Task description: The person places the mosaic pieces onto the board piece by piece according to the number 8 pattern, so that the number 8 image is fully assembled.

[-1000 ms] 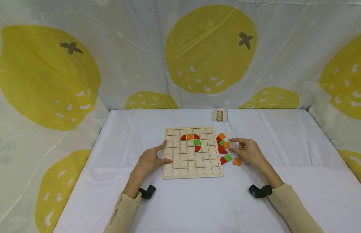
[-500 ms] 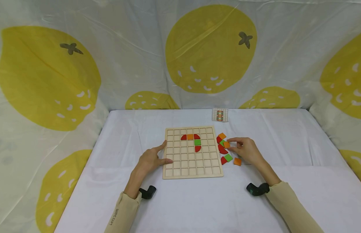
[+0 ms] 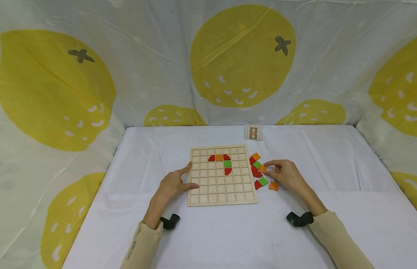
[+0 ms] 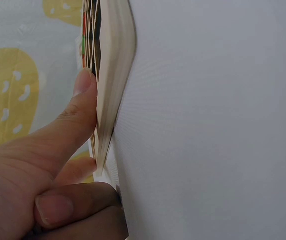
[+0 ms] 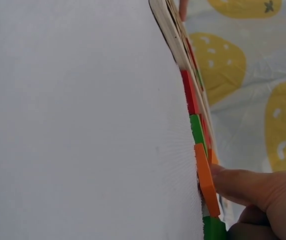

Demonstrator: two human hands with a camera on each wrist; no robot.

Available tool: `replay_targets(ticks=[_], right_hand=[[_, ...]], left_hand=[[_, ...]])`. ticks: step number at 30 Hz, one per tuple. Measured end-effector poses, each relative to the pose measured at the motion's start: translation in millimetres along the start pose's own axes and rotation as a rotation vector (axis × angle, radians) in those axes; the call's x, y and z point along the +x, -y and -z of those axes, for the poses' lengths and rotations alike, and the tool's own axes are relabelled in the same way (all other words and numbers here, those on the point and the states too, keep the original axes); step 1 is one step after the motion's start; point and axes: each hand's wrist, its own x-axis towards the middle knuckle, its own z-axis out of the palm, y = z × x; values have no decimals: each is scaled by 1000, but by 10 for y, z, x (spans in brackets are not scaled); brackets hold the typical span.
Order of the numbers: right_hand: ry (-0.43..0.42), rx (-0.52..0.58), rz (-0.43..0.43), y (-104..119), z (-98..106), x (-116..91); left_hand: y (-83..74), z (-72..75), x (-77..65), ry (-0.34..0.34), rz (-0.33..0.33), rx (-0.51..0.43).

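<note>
A wooden grid board lies on the white cloth, with red, orange and green tiles set in its upper cells. My left hand holds the board's left side. Its thumb lies over the top face, and the index finger touches the edge further up. To the right of the board is a loose group of tiles. There my right hand pinches an orange square tile between thumb and index finger, beside a green square tile. The right wrist view shows the thumb behind a nearer orange tile.
A small printed pattern card lies at the back of the table. Near the right hand are a red semicircle, another green tile and a separate orange tile. A lemon-print curtain hangs behind the table.
My right hand has closed its thumb and index finger on the orange tile and shifted it slightly, uncovering more of the green tile. The left hand and board stay in place.
</note>
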Motion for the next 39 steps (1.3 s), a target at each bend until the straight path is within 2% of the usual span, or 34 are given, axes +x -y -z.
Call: replay_targets(ticks=[12, 19, 27, 33, 39], right_hand=[[-44, 1, 57, -15, -7, -14], [-57, 52, 72, 44, -38, -4], [12, 110, 61, 230, -122, 17], [30, 115, 117, 390, -244, 76], [84, 159, 153, 568, -358, 132]], left_hand=[[9, 6, 15, 3, -6, 13], [9, 10, 6, 4, -2, 7], [12, -1, 2, 7, 2, 2], [11, -4, 2, 5, -10, 1], [8, 2, -3, 6, -9, -7]])
